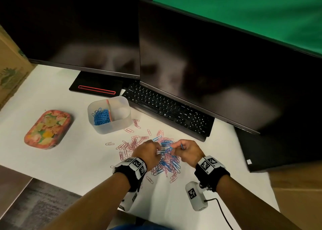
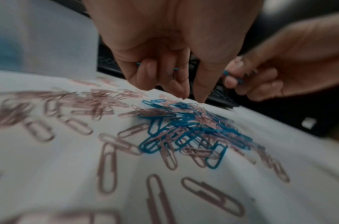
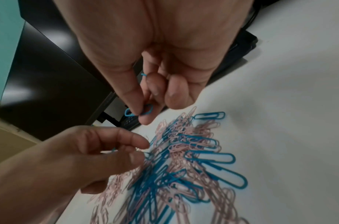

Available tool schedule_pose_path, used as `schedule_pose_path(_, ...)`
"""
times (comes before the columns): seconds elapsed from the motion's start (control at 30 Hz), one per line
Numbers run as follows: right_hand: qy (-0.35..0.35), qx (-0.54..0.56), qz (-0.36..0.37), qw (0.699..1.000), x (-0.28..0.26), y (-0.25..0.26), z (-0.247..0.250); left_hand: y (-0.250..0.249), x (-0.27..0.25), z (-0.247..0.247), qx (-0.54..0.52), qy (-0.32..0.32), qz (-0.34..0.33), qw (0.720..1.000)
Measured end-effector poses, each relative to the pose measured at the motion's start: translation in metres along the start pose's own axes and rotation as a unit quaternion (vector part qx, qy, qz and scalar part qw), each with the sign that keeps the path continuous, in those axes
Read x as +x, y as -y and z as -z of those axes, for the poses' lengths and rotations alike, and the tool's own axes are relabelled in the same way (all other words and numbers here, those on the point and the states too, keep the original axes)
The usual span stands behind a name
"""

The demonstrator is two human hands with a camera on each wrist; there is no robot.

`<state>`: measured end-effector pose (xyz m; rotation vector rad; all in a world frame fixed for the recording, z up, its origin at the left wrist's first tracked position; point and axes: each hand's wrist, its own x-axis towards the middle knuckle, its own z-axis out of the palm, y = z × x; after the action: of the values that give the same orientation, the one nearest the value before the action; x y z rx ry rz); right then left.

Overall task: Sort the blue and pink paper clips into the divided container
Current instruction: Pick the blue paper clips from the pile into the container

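Currently a blue paper clip is pinched by the right hand at centre frame; blue clips are held in the curled left hand; the divided container is seen upper left of the mixed pile

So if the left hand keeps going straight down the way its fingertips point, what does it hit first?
Most likely the mixed pile of paper clips directly under the left hand, blue ones on top there; the gap is hard to judge.

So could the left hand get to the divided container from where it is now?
Probably yes. The left hand is over the clip pile; only loose pink clips on bare table lie between it and the divided container, whose top is open. It already holds blue clips.
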<state>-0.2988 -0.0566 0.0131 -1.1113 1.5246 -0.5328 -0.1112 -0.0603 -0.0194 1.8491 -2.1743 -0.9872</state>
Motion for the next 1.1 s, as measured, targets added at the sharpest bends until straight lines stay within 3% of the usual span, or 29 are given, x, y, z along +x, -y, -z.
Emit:
schedule_pose_path(0.17,-0.02,0.111,-0.038,0.993,-0.008,0.006,0.004,-0.006,0.007,0.001,0.148,0.075,-0.002,0.986)
schedule_pose_path(0.43,-0.049,0.21,-0.066,0.974,-0.014,0.0,0.011,-0.004,0.008,0.004,0.203,0.094,-0.013,0.975)
schedule_pose_path(0.57,-0.044,0.201,-0.07,0.976,-0.013,0.005,0.01,0.004,0.009,0.01,0.112,0.074,0.0,0.991)
schedule_pose_path(0.7,-0.034,0.19,-0.061,0.979,-0.009,0.019,0.003,0.014,0.008,0.014,-0.109,-0.016,0.035,0.993)
schedule_pose_path(0.8,-0.014,0.198,-0.053,0.979,-0.002,0.038,-0.01,0.019,0.004,0.03,-0.327,-0.038,0.106,0.938)
schedule_pose_path(0.83,-0.001,0.203,-0.052,0.978,0.001,0.046,-0.016,0.019,0.001,0.038,-0.407,-0.039,0.132,0.903)
schedule_pose_path(0.97,0.066,0.207,-0.051,0.975,0.017,0.094,-0.052,0.028,-0.016,0.082,-0.671,-0.068,0.199,0.711)
schedule_pose_path(1.03,0.102,0.199,-0.054,0.973,0.029,0.118,-0.074,0.037,-0.02,0.103,-0.713,-0.088,0.209,0.664)
schedule_pose_path(1.1,0.13,0.184,-0.058,0.973,0.04,0.142,-0.103,0.05,-0.02,0.125,-0.722,-0.131,0.218,0.643)
